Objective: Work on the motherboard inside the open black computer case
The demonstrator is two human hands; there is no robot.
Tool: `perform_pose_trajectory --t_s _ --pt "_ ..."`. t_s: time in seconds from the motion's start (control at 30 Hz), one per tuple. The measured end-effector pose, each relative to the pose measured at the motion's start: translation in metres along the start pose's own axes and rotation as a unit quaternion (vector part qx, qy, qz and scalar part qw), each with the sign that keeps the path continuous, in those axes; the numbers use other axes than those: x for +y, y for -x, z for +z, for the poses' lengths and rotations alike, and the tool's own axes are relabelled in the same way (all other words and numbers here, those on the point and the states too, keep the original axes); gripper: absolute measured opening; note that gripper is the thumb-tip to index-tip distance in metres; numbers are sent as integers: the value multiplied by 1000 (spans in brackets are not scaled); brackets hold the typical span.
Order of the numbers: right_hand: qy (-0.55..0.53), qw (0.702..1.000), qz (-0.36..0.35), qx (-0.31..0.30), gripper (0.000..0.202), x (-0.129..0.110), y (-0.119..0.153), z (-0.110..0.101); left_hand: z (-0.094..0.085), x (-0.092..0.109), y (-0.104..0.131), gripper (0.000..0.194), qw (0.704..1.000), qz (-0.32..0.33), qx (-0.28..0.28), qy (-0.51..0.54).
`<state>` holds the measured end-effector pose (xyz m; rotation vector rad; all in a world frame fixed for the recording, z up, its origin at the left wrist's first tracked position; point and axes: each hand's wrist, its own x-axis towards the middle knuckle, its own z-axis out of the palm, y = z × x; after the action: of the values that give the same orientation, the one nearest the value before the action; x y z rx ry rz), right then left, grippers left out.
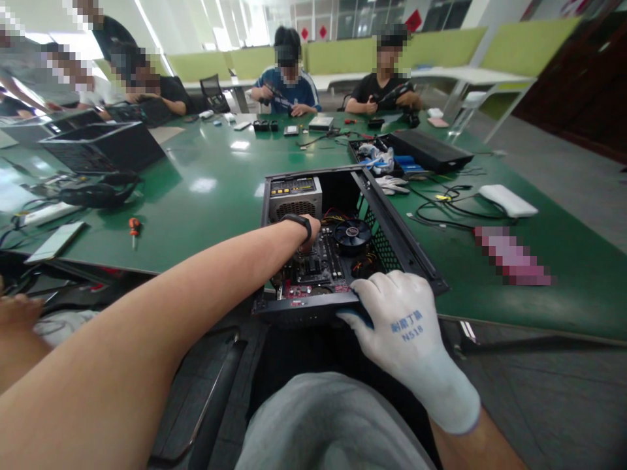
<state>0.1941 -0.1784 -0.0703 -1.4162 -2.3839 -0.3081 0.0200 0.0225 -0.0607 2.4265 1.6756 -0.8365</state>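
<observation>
A black open computer case [406, 245] lies on its side at the near table edge, overhanging it slightly. Inside are a silver power supply [296, 196], a CPU cooler fan [352, 234] and a motherboard [313, 264]. My bare left hand [312, 230], with a black wristband, reaches down into the case just beside the power supply, above the motherboard; its fingers are mostly hidden. In a white glove, my right hand [399, 320] grips the near right rim of the case, fingers over the edge and thumb along the front.
An orange screwdriver [134, 228] lies left on the green table [206, 163]. Black headphones [100, 190] and another case [100, 143] stand beyond it. Cables [435, 205], a white pouch [508, 200] and gloves [386, 185] are right. Several people sit around the table.
</observation>
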Motion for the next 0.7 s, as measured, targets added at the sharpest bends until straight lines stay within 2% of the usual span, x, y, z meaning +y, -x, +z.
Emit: perform_pose_trajectory --t_s 0.2,0.37,0.6,0.7 --pt "11 1000 -4 -3 30 0 -1 -2 12 -8 -17 61 997 -10 18 69" --pt "20 1000 -10 -2 33 0 -2 -2 20 -12 -31 57 998 -10 21 56" --pt "17 1000 -17 7 35 1 -1 0 23 -12 -35 43 991 -32 33 127" --pt "19 1000 -17 5 35 2 0 0 21 -12 -34 44 994 -29 31 104"
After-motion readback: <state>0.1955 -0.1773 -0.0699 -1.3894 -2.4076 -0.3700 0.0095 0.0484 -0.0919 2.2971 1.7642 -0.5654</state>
